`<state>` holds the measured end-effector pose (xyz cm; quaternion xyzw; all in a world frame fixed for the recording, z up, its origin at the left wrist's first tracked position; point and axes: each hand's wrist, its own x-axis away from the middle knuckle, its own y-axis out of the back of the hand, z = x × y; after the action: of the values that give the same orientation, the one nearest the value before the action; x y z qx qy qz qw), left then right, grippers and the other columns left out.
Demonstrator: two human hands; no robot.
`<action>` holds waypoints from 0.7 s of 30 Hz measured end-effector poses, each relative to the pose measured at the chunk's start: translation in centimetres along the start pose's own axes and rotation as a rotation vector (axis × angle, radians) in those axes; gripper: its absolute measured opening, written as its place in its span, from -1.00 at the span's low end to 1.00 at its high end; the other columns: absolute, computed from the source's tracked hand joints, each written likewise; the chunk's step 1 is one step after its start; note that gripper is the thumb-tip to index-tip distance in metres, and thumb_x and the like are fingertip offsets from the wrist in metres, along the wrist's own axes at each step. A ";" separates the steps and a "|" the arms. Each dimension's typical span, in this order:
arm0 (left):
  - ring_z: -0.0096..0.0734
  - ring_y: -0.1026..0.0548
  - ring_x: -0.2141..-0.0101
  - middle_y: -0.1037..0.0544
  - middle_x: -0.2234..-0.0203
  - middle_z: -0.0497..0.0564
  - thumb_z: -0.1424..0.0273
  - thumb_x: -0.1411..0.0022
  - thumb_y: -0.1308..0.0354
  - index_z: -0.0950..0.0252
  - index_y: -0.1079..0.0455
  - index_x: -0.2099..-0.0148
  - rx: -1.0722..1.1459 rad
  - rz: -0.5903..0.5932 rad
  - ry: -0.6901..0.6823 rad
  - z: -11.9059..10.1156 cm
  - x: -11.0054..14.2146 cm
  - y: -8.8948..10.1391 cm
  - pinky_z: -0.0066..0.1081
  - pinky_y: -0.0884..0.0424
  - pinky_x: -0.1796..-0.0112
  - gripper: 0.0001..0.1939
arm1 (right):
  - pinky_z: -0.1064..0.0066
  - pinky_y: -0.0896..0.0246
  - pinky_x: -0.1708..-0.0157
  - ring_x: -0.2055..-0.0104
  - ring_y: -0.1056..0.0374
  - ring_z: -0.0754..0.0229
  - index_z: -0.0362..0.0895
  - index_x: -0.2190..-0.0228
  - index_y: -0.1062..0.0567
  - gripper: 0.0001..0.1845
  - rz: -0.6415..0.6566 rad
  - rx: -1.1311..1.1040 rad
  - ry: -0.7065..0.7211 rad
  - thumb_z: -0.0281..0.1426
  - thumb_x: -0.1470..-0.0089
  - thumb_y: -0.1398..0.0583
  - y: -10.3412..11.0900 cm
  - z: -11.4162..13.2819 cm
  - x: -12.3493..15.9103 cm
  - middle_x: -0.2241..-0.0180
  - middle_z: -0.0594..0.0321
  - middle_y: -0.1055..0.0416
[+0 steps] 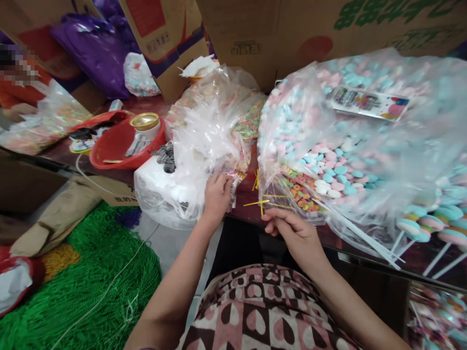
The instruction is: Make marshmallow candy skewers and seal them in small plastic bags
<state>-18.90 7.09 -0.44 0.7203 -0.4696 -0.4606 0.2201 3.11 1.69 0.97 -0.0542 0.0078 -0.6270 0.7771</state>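
My left hand (pixel 218 195) is closed, its fingers curled down at the edge of a thin, coloured printed wrapper (pixel 230 171) beside the white plastic bag (pixel 199 141). What lies under those fingertips is hidden. My right hand (pixel 294 236) has its thumb and fingers drawn together at the near end of a yellow twist tie (pixel 261 207). Other yellow twist ties (pixel 256 180) lie scattered on the dark red table (pixel 245 210) between the hands. Just beyond my right hand, a clear bag holds ring-shaped candies (pixel 302 192) and pink, blue and white marshmallows (pixel 337 172).
White sticks (pixel 359 233) lie across the bag's front. Marshmallow lollipops (pixel 419 226) sit at the right edge. A red basin (pixel 127 141) holds a gold-lidded jar (pixel 145 122). Cardboard boxes (pixel 270 43) stand behind. Green strands (pixel 105 277) pile up at lower left. Another person's sleeve (pixel 22 90) shows at far left.
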 end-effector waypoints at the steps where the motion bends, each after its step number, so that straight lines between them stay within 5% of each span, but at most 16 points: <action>1: -0.30 -0.49 0.15 -0.55 0.27 0.07 0.37 -0.36 0.00 0.25 -0.44 0.22 0.068 -0.004 -0.068 -1.0 0.5 0.5 -0.28 -0.40 0.06 -0.80 | 0.43 -0.34 0.41 0.41 -0.43 0.29 -0.08 0.20 -0.58 -0.75 -0.024 -0.035 -0.026 -0.25 -0.15 -0.20 0.3 0.2 -0.2 0.30 0.20 -0.58; 6: -0.41 -0.51 0.09 -0.54 0.11 0.07 0.47 -0.36 0.01 0.23 -0.45 0.08 0.223 0.177 -0.457 -5.7 3.2 1.7 -0.40 -0.44 0.06 -0.78 | 0.42 -0.31 0.47 0.41 -0.44 0.21 -0.15 0.30 -0.61 -0.51 0.023 -0.184 -0.161 0.02 -0.09 -0.20 1.8 1.2 -1.4 0.38 0.12 -0.57; 9: -0.36 -0.50 0.06 -0.53 0.08 0.09 0.46 -0.36 0.00 0.22 -0.46 0.07 0.285 0.235 -0.492 -7.1 4.2 1.1 -0.34 -0.44 0.04 -0.78 | 0.45 -0.26 0.48 0.50 -0.36 0.27 -0.16 0.49 -0.59 -0.58 0.032 -0.113 -0.174 -0.02 0.00 -0.30 2.2 1.2 -1.5 0.56 0.24 -0.48; 12: -0.36 -0.51 0.13 -0.50 0.05 0.11 0.38 -0.31 -0.09 0.22 -0.42 -0.02 0.460 0.311 -0.230 -7.7 4.5 0.7 -0.34 -0.46 0.09 -0.75 | 0.46 -0.25 0.48 0.51 -0.32 0.29 -0.13 0.49 -0.60 -0.67 -0.030 -0.093 -0.138 -0.10 0.08 -0.36 2.7 1.2 -1.2 0.55 0.29 -0.47; 15: -0.41 -0.50 0.29 -0.53 0.18 0.05 0.28 -0.24 -0.18 0.27 -0.36 -0.09 0.701 0.528 0.143 -8.0 4.3 0.8 -0.39 -0.45 0.22 -0.61 | 0.43 -0.26 0.44 0.46 -0.35 0.27 -0.10 0.43 -0.63 -0.71 -0.128 -0.092 -0.100 -0.12 0.07 -0.36 3.6 1.0 -0.9 0.47 0.28 -0.52; 18: -0.44 -0.45 0.32 -0.52 0.36 -0.02 0.22 -0.20 -0.20 0.32 -0.47 0.20 0.887 0.695 0.335 -8.2 4.3 1.0 -0.44 -0.37 0.22 -0.75 | 0.43 -0.24 0.45 0.51 -0.28 0.30 -0.10 0.46 -0.61 -0.73 -0.177 -0.051 -0.068 -0.15 0.07 -0.37 4.5 0.7 -0.7 0.54 0.33 -0.45; 21: -0.50 -0.36 0.40 -0.46 0.45 -0.07 0.17 -0.21 -0.18 0.32 -0.43 0.33 0.962 0.683 0.437 -8.3 4.6 0.9 -0.47 -0.29 0.30 -0.71 | 0.45 -0.18 0.53 0.56 -0.22 0.32 -0.10 0.42 -0.59 -0.72 -0.189 -0.037 -0.070 -0.16 0.11 -0.38 4.8 0.3 -0.2 0.57 0.36 -0.40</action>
<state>-11.44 1.68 2.11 0.6257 -0.7720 0.0561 0.0971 7.80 2.96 0.82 -0.0908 -0.0127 -0.6952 0.7130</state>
